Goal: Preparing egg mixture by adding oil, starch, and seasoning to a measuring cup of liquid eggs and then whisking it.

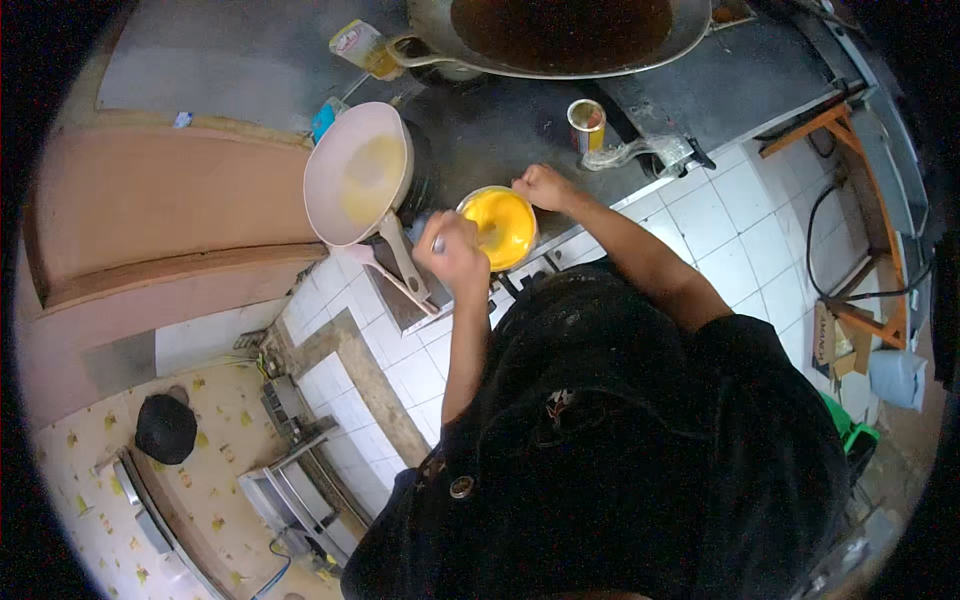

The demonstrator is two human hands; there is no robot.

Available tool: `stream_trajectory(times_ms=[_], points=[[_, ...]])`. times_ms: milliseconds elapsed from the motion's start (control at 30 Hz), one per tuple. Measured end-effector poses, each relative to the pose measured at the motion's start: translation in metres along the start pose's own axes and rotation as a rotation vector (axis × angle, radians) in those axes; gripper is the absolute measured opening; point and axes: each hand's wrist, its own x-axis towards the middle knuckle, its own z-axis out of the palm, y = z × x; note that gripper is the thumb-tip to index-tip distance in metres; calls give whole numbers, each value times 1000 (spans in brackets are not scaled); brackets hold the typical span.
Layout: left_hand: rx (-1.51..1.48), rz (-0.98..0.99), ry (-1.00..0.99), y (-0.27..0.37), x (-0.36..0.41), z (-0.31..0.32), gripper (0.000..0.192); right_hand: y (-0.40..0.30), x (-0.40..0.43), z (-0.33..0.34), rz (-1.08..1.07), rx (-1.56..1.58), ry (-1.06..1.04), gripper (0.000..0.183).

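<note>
My left hand [452, 251], blurred, is closed around a utensil whose metallic end shows at the fist; its lower part is unclear in the yellow mixture. This smooth yellow mixture [510, 225] fills a round bowl [535, 238] near the counter's front edge. My right hand [544, 187] grips the bowl's rim on its far right side. Left of the bowl sits a pale pink frying pan [319, 187] with thin yellowish liquid inside. A pink utensil [390, 276] lies beside the pan's handle. An opened tin can [587, 124] stands beyond my right hand.
A large metal wok [690, 34] with dark liquid stands at the back. A yellow-and-white pouch [364, 49] lies left of its handle. Crumpled clear plastic [637, 154] rests at the dark countertop's [495, 135] right front edge. A wooden-edged panel [172, 180] borders the left side.
</note>
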Motion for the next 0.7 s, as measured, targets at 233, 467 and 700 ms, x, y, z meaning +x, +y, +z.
stream_trajectory(times_ms=[233, 467, 700], points=[[47, 0, 159, -31, -3, 1, 6, -12, -1, 6, -32, 63, -12, 42], [-154, -36, 115, 14, -4, 0, 12, -11, -8, 1, 67, 11, -28, 39], [-181, 129, 33, 8, -12, 10, 15, -12, -15, 7, -83, -29, 46, 39]])
